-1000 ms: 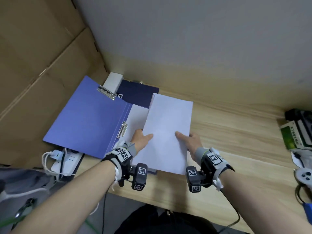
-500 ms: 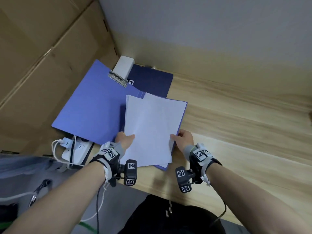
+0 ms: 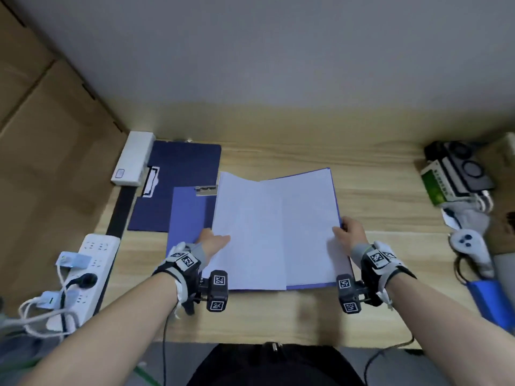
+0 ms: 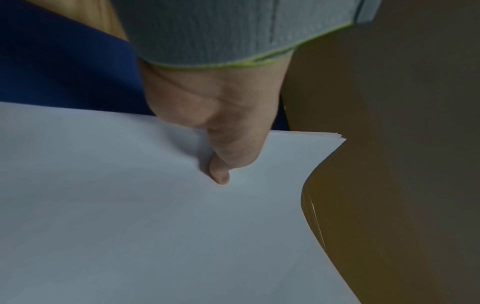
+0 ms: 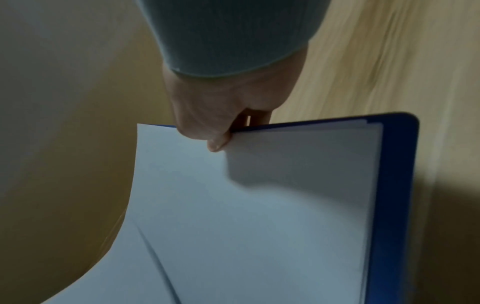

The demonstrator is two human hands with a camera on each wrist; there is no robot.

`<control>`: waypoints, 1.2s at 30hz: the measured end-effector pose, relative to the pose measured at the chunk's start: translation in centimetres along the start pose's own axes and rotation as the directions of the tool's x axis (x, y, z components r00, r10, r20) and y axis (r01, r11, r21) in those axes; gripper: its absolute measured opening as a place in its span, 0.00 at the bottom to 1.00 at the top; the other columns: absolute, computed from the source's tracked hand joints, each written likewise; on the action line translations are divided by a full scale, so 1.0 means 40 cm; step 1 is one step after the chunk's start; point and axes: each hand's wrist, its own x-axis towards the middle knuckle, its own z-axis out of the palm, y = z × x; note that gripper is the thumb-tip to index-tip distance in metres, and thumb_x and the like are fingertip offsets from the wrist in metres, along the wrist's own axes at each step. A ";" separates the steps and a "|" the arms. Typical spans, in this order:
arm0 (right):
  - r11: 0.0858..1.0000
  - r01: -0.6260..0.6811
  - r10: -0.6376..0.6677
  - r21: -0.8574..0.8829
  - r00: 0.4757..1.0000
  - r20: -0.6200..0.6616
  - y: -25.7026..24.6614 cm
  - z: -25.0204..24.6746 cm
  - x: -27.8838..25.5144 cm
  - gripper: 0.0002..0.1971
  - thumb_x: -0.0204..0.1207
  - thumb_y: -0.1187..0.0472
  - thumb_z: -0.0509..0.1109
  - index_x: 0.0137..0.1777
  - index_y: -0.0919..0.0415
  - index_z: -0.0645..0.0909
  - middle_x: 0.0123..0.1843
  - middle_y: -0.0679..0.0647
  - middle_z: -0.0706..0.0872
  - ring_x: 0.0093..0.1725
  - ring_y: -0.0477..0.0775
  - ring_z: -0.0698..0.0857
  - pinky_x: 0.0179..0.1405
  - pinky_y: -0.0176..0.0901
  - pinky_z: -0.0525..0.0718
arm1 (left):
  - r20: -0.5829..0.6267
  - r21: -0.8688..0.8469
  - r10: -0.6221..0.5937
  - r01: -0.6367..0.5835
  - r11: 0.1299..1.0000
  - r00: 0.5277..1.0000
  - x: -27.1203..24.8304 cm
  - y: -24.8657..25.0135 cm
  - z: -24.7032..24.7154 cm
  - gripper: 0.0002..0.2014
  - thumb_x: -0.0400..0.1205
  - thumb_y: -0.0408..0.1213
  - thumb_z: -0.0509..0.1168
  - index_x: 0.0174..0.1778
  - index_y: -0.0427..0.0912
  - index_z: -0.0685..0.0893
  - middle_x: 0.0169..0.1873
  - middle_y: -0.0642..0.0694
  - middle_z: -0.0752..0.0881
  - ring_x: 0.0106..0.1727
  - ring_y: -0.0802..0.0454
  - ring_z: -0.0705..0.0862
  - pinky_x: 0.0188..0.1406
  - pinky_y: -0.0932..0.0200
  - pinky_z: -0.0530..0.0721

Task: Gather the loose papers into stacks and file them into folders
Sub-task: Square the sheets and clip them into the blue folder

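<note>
1. A stack of white paper sheets lay on the open periwinkle-blue plastic folder near the front of the pale wooden desk.
2. The left hand pinched the stack's left edge, thumb pressed on top; the other fingers were hidden beneath the sheets.
3. The right hand gripped the folder's right cover at its outer edge, thumb on the inner sheet and fingers curled behind, the cover tilted up off the desk.
4. The folder's metal clip showed at its top left edge, just beside the stack's upper corner.
5. A dark navy clipboard folder lay behind and partly under the open folder, touching a white rectangular box at the desk's back left.
6. A white power strip with plugged cables sat off the desk's left edge.
7. Bare wood lay open between the folder and the clutter of boxes and a white game controller at the far right, and along the front edge below both wrists.
</note>
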 end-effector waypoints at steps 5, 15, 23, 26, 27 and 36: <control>0.995 -0.079 0.076 -0.053 0.996 -0.057 0.071 -0.172 0.006 0.18 0.65 0.60 0.65 0.51 0.70 0.84 0.38 0.61 0.83 0.39 0.56 0.79 0.40 0.47 0.75 | 0.075 0.003 0.022 -0.022 1.000 0.997 -0.006 0.075 0.126 0.44 0.76 0.46 0.73 0.81 0.34 0.57 0.76 0.37 0.70 0.74 0.37 0.73 0.71 0.47 0.75; 0.944 -0.305 0.265 -0.123 0.927 -0.265 0.063 -0.265 0.055 0.24 0.71 0.64 0.70 0.66 0.73 0.77 0.63 0.73 0.83 0.64 0.73 0.81 0.63 0.57 0.76 | 0.079 -0.100 0.035 -0.027 0.995 0.996 -0.027 0.145 0.246 0.42 0.81 0.40 0.71 0.82 0.29 0.53 0.80 0.34 0.66 0.79 0.38 0.69 0.76 0.45 0.71; 0.827 -0.291 0.166 0.482 0.944 0.284 -0.114 -0.115 -0.007 0.21 0.71 0.44 0.78 0.52 0.61 0.86 0.49 0.54 0.89 0.44 0.57 0.87 0.50 0.49 0.85 | 0.149 -0.293 0.164 -0.115 0.949 0.975 0.059 0.153 0.253 0.51 0.54 0.56 0.84 0.69 0.36 0.74 0.64 0.40 0.86 0.59 0.41 0.87 0.62 0.39 0.85; 0.837 -0.269 0.161 0.476 0.954 0.255 -0.151 -0.073 -0.017 0.13 0.69 0.59 0.81 0.49 0.66 0.87 0.48 0.59 0.93 0.46 0.62 0.91 0.52 0.57 0.89 | 0.223 -0.255 0.185 -0.126 0.959 0.957 -0.035 0.209 0.233 0.43 0.63 0.48 0.82 0.70 0.35 0.71 0.64 0.42 0.84 0.61 0.44 0.86 0.65 0.42 0.84; 0.842 -0.262 0.172 0.472 0.959 0.226 -0.151 -0.061 -0.019 0.10 0.69 0.62 0.80 0.48 0.66 0.87 0.47 0.61 0.93 0.44 0.63 0.91 0.52 0.58 0.90 | 0.224 -0.245 0.193 -0.137 0.960 0.955 -0.048 0.213 0.227 0.38 0.67 0.46 0.81 0.67 0.35 0.72 0.62 0.44 0.84 0.60 0.45 0.86 0.65 0.45 0.84; 0.900 -0.321 0.292 0.294 0.946 0.139 -0.049 0.017 0.004 0.06 0.70 0.66 0.80 0.43 0.65 0.87 0.39 0.58 0.90 0.37 0.56 0.87 0.43 0.47 0.84 | 0.060 0.432 0.569 -0.535 0.726 0.820 0.053 0.176 0.116 0.22 0.82 0.33 0.63 0.74 0.37 0.75 0.70 0.40 0.78 0.72 0.40 0.76 0.71 0.49 0.75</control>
